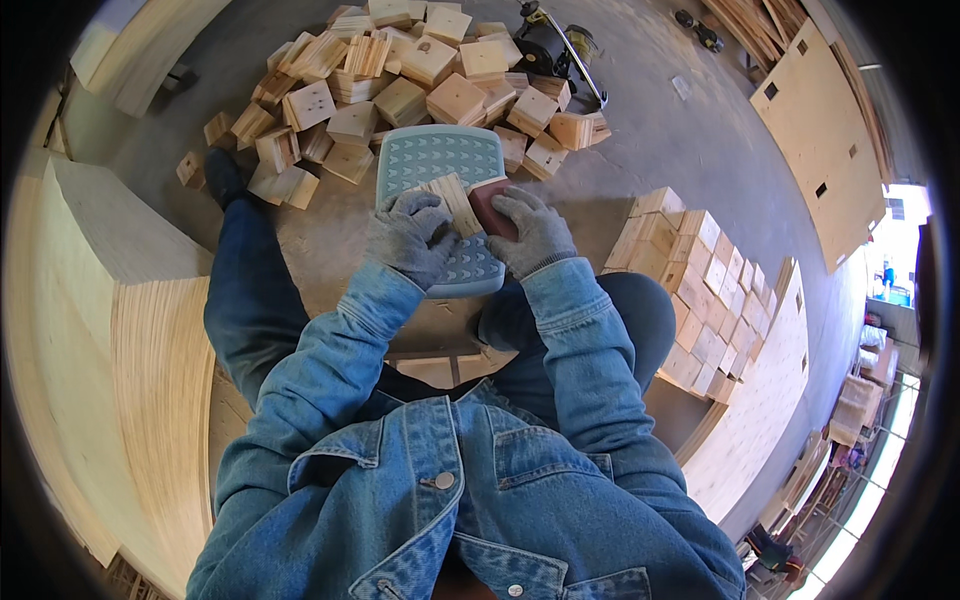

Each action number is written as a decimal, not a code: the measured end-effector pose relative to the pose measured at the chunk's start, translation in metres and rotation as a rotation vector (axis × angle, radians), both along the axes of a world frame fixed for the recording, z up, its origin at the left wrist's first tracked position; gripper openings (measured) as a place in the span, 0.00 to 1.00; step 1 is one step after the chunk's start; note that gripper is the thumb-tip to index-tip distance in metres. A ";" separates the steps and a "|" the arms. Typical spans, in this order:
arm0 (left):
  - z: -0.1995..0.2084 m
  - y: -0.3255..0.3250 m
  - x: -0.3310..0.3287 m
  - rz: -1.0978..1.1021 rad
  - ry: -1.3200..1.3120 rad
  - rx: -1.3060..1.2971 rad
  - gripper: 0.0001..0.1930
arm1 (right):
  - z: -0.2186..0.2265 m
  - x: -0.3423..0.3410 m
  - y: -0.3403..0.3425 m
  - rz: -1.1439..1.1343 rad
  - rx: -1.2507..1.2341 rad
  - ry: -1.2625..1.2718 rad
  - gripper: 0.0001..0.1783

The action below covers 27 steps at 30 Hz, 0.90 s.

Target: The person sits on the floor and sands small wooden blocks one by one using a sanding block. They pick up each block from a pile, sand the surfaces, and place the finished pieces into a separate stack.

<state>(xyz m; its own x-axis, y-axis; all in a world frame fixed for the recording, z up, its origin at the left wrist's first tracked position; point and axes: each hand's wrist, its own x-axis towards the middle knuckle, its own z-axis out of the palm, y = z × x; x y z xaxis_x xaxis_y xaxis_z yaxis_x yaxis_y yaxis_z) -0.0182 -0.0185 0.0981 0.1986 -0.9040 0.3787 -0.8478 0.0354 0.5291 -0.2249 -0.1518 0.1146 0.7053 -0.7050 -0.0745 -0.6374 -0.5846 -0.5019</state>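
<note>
Over a pale blue-green plastic stool (pixel 440 150), both my gloved hands work close together. My left hand (pixel 412 238), in a grey glove, is closed around a light wooden block (pixel 452 200) with layered edges. In my right hand (pixel 533 232), also gloved in grey, is a dark red sanding block (pixel 492 212), its side up against the wooden block's right edge. The fingers of my right hand curl over the sanding block's top and outer side. The undersides of both blocks are hidden.
A loose heap of wooden blocks (pixel 400 75) lies beyond the stool, with a green-and-black power tool (pixel 548 48) behind it. Neatly stacked blocks (pixel 700 290) stand at my right. Large plywood stacks (pixel 160 350) rise at my left; a panel with square holes (pixel 825 140) is at far right.
</note>
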 end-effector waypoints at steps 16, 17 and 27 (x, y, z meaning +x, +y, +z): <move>0.011 0.004 0.000 0.000 -0.053 0.217 0.31 | 0.014 0.004 0.002 -0.012 0.069 0.043 0.37; 0.010 0.003 0.001 -0.007 -0.064 0.200 0.30 | 0.014 0.005 0.002 -0.011 0.071 0.042 0.37; 0.004 0.002 0.003 -0.042 -0.031 0.114 0.19 | 0.003 0.002 0.000 -0.008 0.023 0.063 0.38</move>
